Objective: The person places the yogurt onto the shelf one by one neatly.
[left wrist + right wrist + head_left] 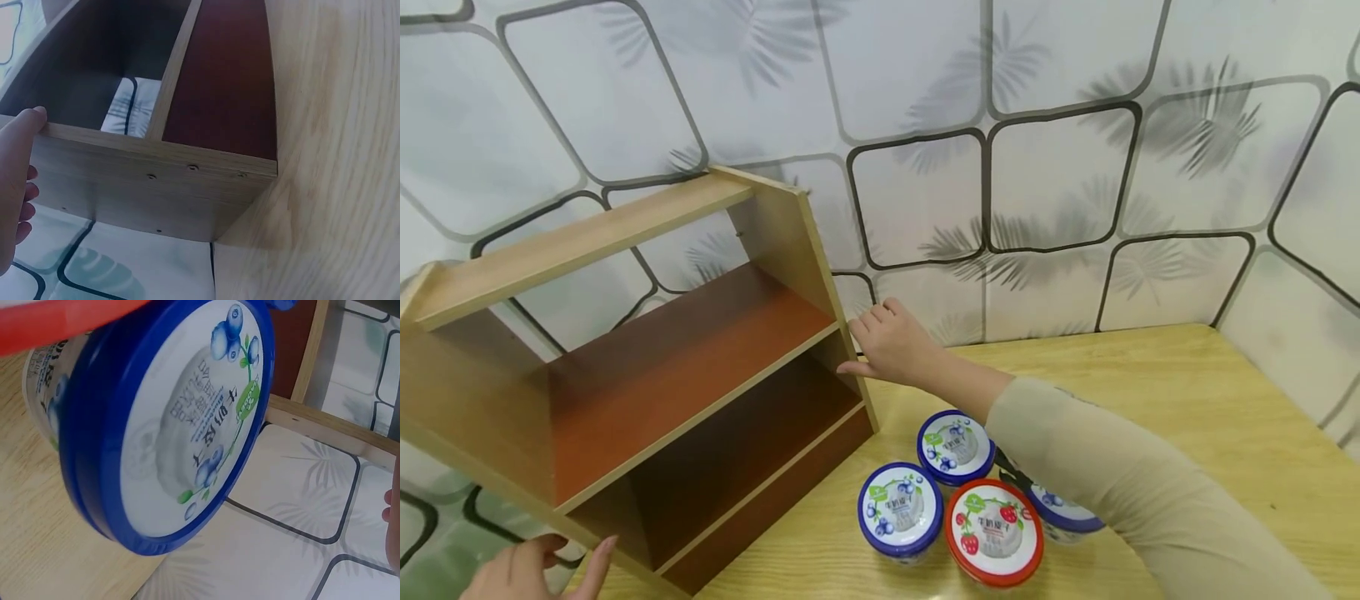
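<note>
A small wooden shelf unit [692, 383] with pale side panels and red-brown boards stands on the table against the wall. My right hand [895, 346] holds its right side panel, with the thumb pointing across the front edge and the fingers bent along the outer face. At the lower left, my left hand [538, 571] is at the opposite side panel [150, 181]. In the left wrist view the left thumb [34, 119] lies on that panel's front edge, and the other fingers show beside its outer face. The right wrist view catches only a sliver of the right hand [392, 512].
Below my right forearm stand several lidded tubs: a red-lidded one [994, 533] with strawberries and blue-lidded ones [900, 510] with blueberries. A dark object [1015, 477] shows between them. Patterned wall covering [1052, 192] backs the pale wooden table [1150, 392].
</note>
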A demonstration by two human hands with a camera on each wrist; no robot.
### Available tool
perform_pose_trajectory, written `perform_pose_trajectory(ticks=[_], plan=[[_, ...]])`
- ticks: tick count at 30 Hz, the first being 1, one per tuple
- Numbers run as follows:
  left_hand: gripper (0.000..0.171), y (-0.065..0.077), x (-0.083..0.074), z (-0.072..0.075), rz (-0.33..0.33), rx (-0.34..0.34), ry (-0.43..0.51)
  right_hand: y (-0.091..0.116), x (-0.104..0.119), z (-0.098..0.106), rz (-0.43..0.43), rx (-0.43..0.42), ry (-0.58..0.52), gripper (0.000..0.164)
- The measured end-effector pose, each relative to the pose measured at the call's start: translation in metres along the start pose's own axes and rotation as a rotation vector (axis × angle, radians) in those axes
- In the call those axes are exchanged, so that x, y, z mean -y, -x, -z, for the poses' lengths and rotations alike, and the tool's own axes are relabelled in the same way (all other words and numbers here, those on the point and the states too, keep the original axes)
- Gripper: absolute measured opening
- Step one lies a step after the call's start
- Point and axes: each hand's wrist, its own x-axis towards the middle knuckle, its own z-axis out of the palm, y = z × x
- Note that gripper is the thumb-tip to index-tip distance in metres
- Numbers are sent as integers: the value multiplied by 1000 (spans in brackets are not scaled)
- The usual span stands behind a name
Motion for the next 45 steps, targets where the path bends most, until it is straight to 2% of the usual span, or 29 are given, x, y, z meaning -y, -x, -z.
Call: perform_pose_trajectory(ticks=[2,4,9,10,14,20,25,28,30,33,36,39,41,42,45], plan=[[92,0,2,-2,-4,-11,-14,-2,-1,-1,-6,-26,4,62],[90,-2,3,-4,-42,-46,-16,-4,-1,-3,-6,-39,4,61],[77,-13,-5,-5,-179,-215,38,-9,0,-9,-1,-16,-5,58],[77,-16,-8,-3,-187,-235,52,-10,1,-10,-5,-7,-13,58],[75,-23,-16,2,-201,-257,47,-15,3,-11,-26,33,-73,57],[72,-27,-15,1,-232,-265,-22,-15,5,-10,-61,59,-96,60],[71,-28,-15,-2,-225,-239,-66,-12,5,-12,-81,24,-74,61],[73,-27,-10,-9,-215,-259,-67,-11,2,-12,-96,4,-73,64],[75,-25,-5,-13,-209,-247,-75,-11,0,-11,-108,-5,-77,64],[77,-26,-3,-14,-178,-230,-77,-12,-2,-10,-113,-22,-77,62],[81,-28,-5,-7,-102,-132,-113,-14,-1,-10,-110,-29,-75,57],[82,-31,-8,-1,-37,-88,-102,-17,-1,-9,-113,-41,-81,50],[82,-33,-11,1,-22,-87,-86,-19,-1,-8,-119,-51,-85,46],[82,-34,-13,2,-23,-99,-74,-19,-1,-8,-124,-55,-87,45],[79,-40,-17,5,-99,-148,-73,-21,-2,-7,-133,-54,-89,45]])
